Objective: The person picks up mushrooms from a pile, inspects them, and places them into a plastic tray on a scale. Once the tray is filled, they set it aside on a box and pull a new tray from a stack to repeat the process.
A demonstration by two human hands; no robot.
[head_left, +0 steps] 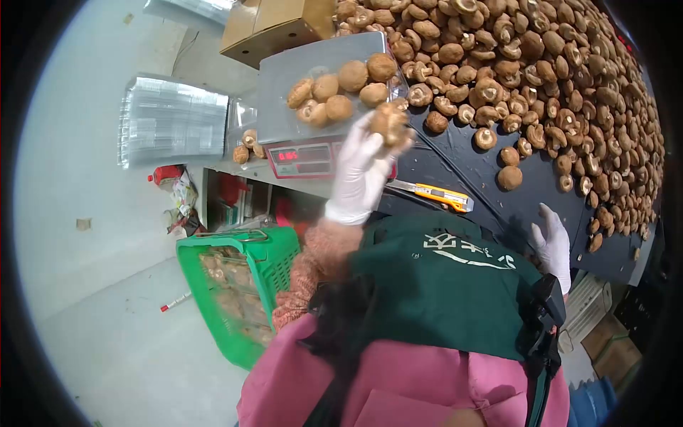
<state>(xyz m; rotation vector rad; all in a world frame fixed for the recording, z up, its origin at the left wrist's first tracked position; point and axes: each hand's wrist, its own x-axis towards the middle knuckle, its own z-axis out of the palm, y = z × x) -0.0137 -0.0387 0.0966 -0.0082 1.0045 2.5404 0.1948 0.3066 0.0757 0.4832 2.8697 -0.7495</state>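
My left hand (361, 167), in a white glove, grips brown mushrooms (389, 124) just off the front right corner of the scale plate (277, 85); motion blur hides their exact number. Several mushrooms (353, 75) lie on the plate. Below it, the red display (288, 156) is lit and seems to read 0.165. My right hand (553, 245), gloved too, is empty beside the apron, fingers apart. Across the dark table (462, 153) spreads a large mushroom pile (555, 78), with a few loose mushrooms (509, 177) at its near edge.
A yellow utility knife (442, 196) lies near the table's front edge. Below left stands a green basket (273, 263) holding bagged mushrooms. Stacked clear trays (174, 119) are left of the scale, with a cardboard box (274, 25) behind it. Small mushrooms (242, 154) sit at the scale's left.
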